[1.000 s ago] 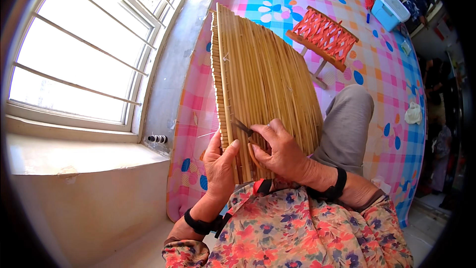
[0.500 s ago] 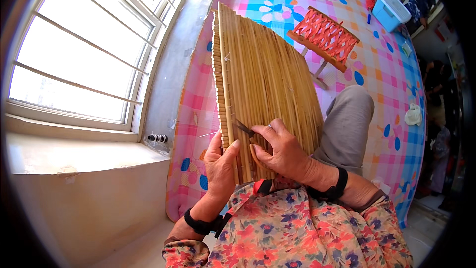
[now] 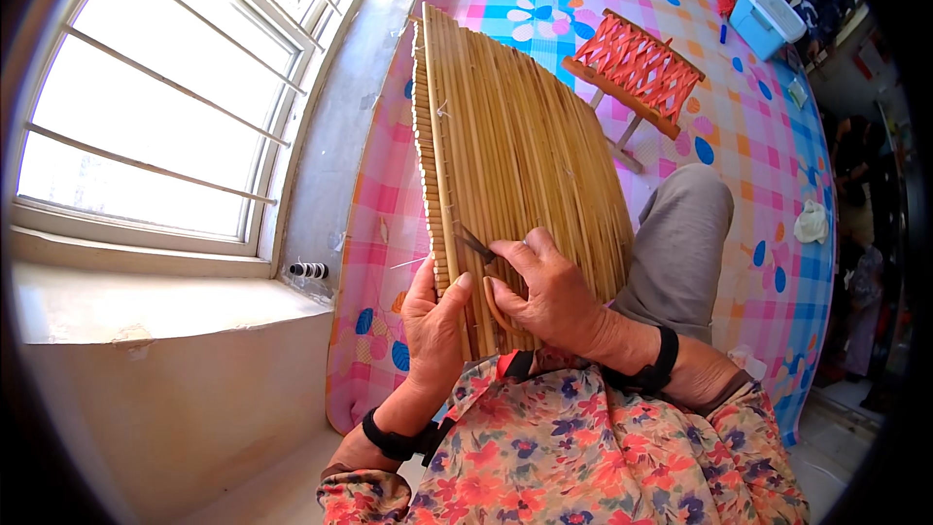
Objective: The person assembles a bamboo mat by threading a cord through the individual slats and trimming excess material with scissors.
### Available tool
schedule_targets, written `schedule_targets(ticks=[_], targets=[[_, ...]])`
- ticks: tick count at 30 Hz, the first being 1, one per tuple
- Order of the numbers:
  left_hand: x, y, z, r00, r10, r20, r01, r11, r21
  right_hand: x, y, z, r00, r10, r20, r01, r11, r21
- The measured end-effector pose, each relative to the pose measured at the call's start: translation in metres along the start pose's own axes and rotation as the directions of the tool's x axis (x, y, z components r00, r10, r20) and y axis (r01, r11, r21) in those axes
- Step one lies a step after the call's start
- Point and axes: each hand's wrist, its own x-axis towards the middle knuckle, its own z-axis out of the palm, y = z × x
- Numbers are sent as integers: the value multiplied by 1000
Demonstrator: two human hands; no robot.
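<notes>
A mat of thin bamboo slats (image 3: 515, 146) rests on my lap and runs away from me over the floor. My left hand (image 3: 434, 326) grips its near left edge, thumb on top of the slats. My right hand (image 3: 544, 297) pinches a small dark pointed tool (image 3: 474, 243) whose tip touches the slats near the left edge. A white thread (image 3: 408, 262) sticks out sideways from the mat's edge beside my left hand. My grey-trousered knee (image 3: 680, 233) lies under the mat's right side.
A small folding stool with an orange woven seat (image 3: 637, 68) stands beyond the mat. A light blue box (image 3: 763, 15) sits at the far right. A white cloth (image 3: 812, 222) lies on the chequered pink and blue floor covering (image 3: 758, 136). A barred window (image 3: 146, 97) and sill are at left.
Barely anything has moved. My right hand with the tool stays at the same spot on the slats and my left hand keeps its grip on the mat's edge.
</notes>
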Motion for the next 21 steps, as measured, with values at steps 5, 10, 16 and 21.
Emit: schedule_targets(ticks=[5, 10, 16, 21], targets=[[1, -3, 1, 1000, 18, 11, -18, 1000, -22, 0, -2, 7, 999, 28, -27, -27, 998, 58], [0, 0, 2, 1000, 10, 10, -10, 1000, 6, -1, 11, 15, 995, 89, -48, -69, 943, 326], [1, -2, -5, 1000, 18, 3, -18, 999, 42, 3, 25, 9, 912, 396, 111, -368, 668, 646], [2, 0, -6, 1000, 0, 4, 0, 1000, 27, -7, 34, -1, 977, 206, -51, -181, 934, 308]])
